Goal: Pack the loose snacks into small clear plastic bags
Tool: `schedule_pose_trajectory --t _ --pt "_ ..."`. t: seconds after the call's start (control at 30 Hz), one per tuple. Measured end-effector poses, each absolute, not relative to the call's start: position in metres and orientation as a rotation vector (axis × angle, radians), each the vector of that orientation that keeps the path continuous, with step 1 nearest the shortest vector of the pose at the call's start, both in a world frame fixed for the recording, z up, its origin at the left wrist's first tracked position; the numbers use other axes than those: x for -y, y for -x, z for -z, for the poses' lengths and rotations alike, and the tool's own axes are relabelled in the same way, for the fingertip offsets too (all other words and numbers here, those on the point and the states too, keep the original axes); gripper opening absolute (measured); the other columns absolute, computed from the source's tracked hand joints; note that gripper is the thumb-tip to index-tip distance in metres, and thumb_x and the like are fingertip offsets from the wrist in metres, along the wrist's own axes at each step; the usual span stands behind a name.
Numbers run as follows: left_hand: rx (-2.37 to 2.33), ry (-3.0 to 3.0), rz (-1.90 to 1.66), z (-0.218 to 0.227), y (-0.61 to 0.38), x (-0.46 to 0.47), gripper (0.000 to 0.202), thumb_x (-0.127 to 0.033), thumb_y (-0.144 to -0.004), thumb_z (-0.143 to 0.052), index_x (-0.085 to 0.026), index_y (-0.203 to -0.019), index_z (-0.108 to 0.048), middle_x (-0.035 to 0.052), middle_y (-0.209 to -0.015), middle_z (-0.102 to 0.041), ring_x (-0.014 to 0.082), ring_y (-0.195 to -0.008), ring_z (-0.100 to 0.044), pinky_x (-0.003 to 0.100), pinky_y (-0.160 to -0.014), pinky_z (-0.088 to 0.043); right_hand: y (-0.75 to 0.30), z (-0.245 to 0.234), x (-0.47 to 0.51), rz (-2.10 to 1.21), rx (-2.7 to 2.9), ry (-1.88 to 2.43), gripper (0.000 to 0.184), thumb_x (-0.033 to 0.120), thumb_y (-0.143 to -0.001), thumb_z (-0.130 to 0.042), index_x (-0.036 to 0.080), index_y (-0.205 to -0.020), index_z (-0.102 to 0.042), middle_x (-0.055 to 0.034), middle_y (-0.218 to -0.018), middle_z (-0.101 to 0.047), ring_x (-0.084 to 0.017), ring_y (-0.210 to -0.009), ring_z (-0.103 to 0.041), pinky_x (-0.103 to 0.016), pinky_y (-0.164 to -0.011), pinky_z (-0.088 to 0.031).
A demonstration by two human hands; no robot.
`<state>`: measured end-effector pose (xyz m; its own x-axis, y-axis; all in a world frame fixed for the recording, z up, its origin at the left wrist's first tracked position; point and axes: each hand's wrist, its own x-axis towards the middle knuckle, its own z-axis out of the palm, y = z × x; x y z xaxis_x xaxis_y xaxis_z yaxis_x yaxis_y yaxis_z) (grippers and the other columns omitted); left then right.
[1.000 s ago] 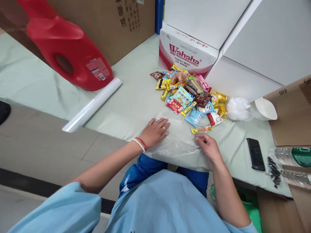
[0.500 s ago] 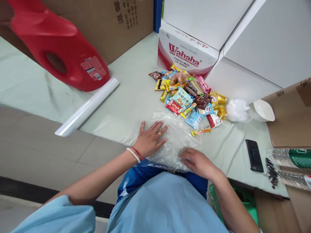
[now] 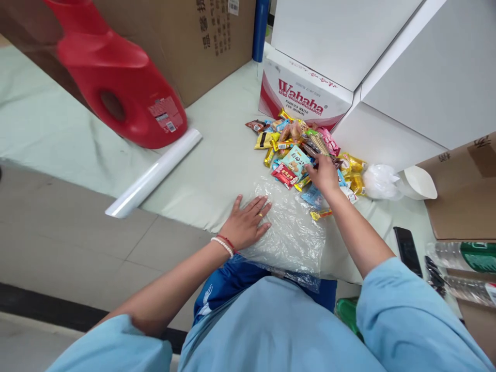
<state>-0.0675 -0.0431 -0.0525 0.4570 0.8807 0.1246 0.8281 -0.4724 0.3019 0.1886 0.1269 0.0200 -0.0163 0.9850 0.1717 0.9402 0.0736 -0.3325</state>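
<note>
left hand: flat on film, fingers apart | right hand: over snacks, grip cannot be told | film: at table edge, partly overhanging | snacks: before box

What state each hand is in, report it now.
Left hand: open, palm down on the clear plastic.
Right hand: at the snack pile; whether closed on anything cannot be told.

Bench is covered in pale green cloth, large white panels along its far side. Grey tiled floor bears a dark strip. Light is even.
</note>
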Motion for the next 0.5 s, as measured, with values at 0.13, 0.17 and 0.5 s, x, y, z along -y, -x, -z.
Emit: schedule_pose_trajectory --t 0.13,0.17,0.5 --pt "-1.516 -2.531 -0.356 0.051 0.067 0.044 0.057 -0.051 -0.105 -0.038 -0.028 -0.157 -0.042 0.0083 -0.167 -0.036 0.0292 -0.152 -0.039 0.067 -0.126 -0.009 -0.173 -0.017 -0.151 -0.209 2.067 2.093 0.032 0.033 -0.089 -0.065 0.021 -0.119 -0.067 -0.0117 -0.104 -0.072 -0.032 -0.1 -0.067 -0.043 -0.089 -0.051" --pt "-1.514 -2.532 -0.359 0.051 0.067 0.044 0.057 -0.051 -0.105 -0.037 -0.028 -0.157 -0.042 0.0081 -0.167 -0.036 0.0288 -0.152 -0.039 0.067 -0.126 -0.009 -0.174 -0.018 -0.152 -0.207 2.09 2.083 0.027 0.031 -0.091 -0.061 0.021 -0.114 -0.069 -0.0109 -0.1 -0.072 -0.031 -0.099 -0.067 -0.044 -0.088 -0.051" --pt "-1.485 -2.531 -0.385 0.054 0.069 0.043 0.058 -0.051 -0.106 -0.035 -0.023 -0.157 -0.04 0.0102 -0.167 -0.035 0.0278 -0.153 -0.037 0.068 -0.125 -0.008 -0.169 -0.017 -0.156 -0.074 2.374 1.965 0.07 0.052 -0.079 -0.08 0.013 -0.133 -0.06 -0.0233 -0.132 -0.059 -0.041 -0.127 -0.05 -0.057 -0.104 -0.043"
